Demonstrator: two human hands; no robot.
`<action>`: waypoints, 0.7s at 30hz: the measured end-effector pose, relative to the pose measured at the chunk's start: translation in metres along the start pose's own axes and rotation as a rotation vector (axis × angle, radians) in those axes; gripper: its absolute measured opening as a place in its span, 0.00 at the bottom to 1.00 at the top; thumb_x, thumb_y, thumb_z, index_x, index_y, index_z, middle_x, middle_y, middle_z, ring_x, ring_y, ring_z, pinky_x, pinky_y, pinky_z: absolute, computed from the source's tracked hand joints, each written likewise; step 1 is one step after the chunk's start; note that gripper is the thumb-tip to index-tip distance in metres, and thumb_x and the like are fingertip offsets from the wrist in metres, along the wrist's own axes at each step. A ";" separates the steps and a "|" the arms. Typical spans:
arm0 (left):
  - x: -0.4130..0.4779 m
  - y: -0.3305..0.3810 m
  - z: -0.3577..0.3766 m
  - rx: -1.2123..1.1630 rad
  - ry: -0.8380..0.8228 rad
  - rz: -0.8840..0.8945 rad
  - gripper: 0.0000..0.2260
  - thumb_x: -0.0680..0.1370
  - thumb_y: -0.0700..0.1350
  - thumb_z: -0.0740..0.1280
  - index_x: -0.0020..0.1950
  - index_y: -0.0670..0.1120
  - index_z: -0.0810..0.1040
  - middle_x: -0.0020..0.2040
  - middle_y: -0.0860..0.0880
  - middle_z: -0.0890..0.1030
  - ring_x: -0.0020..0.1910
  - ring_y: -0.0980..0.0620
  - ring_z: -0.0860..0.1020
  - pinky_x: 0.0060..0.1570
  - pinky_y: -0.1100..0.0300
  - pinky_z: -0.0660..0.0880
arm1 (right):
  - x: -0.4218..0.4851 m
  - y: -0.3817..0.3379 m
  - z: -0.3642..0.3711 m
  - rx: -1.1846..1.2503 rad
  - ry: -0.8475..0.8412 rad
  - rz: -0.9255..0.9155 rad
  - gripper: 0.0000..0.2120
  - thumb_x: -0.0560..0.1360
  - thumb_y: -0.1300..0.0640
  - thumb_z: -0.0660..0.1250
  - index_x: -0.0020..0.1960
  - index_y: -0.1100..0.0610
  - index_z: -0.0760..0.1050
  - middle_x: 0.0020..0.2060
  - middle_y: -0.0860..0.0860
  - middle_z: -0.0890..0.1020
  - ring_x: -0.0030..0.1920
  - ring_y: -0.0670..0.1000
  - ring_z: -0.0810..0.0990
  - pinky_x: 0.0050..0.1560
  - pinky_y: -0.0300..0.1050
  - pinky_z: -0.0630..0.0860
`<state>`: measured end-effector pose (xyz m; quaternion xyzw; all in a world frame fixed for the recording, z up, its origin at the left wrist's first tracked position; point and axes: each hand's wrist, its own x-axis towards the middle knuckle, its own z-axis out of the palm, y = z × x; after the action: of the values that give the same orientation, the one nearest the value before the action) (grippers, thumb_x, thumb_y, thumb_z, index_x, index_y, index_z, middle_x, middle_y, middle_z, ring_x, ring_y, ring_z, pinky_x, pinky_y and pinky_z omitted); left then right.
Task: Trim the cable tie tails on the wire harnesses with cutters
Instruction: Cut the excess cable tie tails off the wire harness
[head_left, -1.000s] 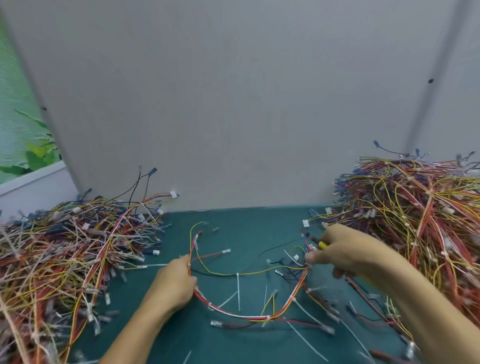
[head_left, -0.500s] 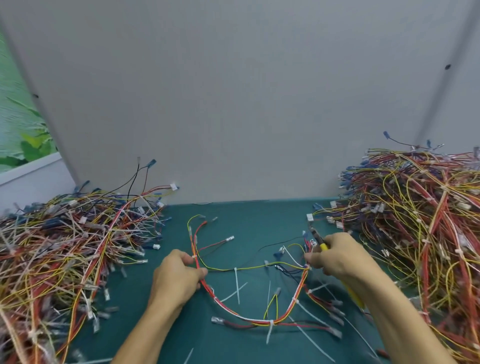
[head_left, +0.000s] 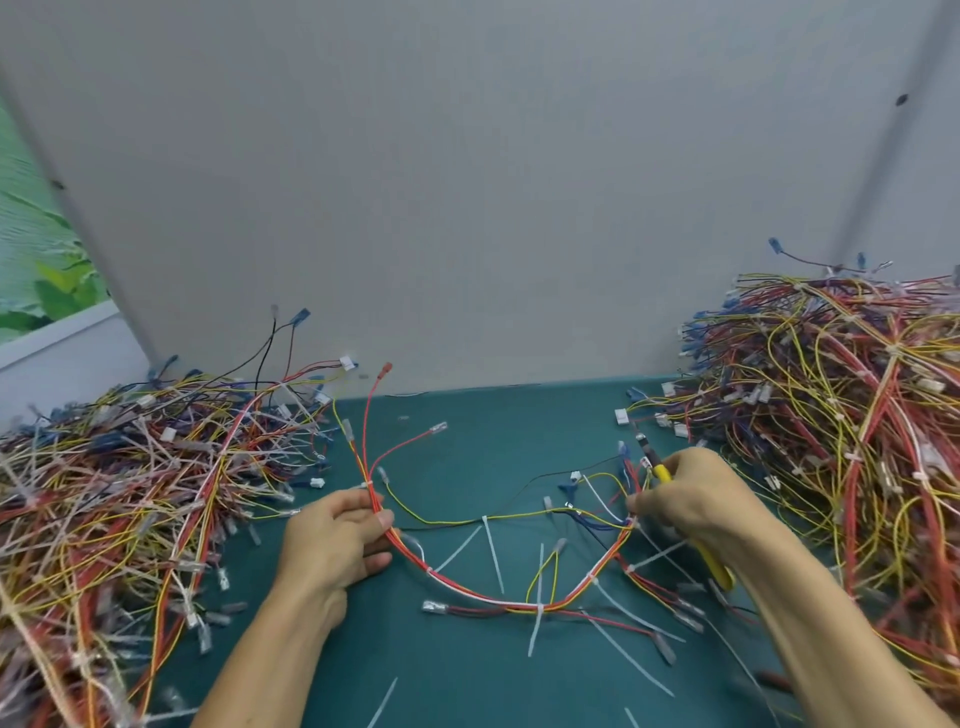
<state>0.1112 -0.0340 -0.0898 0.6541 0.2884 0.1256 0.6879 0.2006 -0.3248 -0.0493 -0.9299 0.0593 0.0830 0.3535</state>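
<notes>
A wire harness (head_left: 498, 597) of red, orange, white and yellow wires sags in a loop above the green mat between my hands. Several white cable tie tails (head_left: 493, 551) stick out from it. My left hand (head_left: 332, 545) grips the harness's left end between thumb and fingers, with loose red and yellow leads rising above the grip. My right hand (head_left: 691, 504) pinches the right end of the harness and also holds yellow-handled cutters (head_left: 662, 473), whose dark tip points up and left past my fingers.
A big tangled pile of harnesses (head_left: 130, 509) lies at the left and a taller pile (head_left: 841, 415) at the right. Cut white tie tails (head_left: 382, 701) lie on the green mat (head_left: 493, 436). A grey partition (head_left: 467, 208) stands right behind.
My left hand has lifted its end of the harness, so the red leads now stand higher. My right hand stays at the right end with the cutters. The camera has tilted slightly.
</notes>
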 end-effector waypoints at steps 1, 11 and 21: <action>0.000 0.000 0.000 0.000 -0.005 0.003 0.07 0.74 0.31 0.69 0.46 0.42 0.76 0.28 0.50 0.82 0.27 0.51 0.82 0.32 0.58 0.75 | 0.001 0.001 -0.001 0.000 0.001 0.003 0.13 0.66 0.55 0.79 0.40 0.64 0.79 0.39 0.61 0.83 0.38 0.57 0.79 0.47 0.52 0.78; 0.004 -0.005 0.000 -0.004 -0.003 0.014 0.07 0.74 0.31 0.69 0.47 0.41 0.76 0.28 0.50 0.81 0.26 0.51 0.81 0.26 0.62 0.75 | -0.001 0.006 -0.010 0.013 -0.045 -0.015 0.21 0.66 0.47 0.79 0.41 0.64 0.77 0.33 0.55 0.79 0.34 0.53 0.75 0.39 0.45 0.72; 0.006 -0.006 -0.001 0.000 0.000 0.018 0.07 0.73 0.30 0.69 0.46 0.40 0.77 0.26 0.51 0.81 0.25 0.53 0.80 0.26 0.62 0.76 | -0.002 0.003 -0.004 -0.053 -0.165 -0.074 0.15 0.66 0.49 0.79 0.39 0.58 0.77 0.31 0.51 0.83 0.33 0.50 0.78 0.42 0.45 0.75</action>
<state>0.1142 -0.0300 -0.0974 0.6567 0.2824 0.1317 0.6868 0.1986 -0.3297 -0.0474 -0.9303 -0.0066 0.1479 0.3355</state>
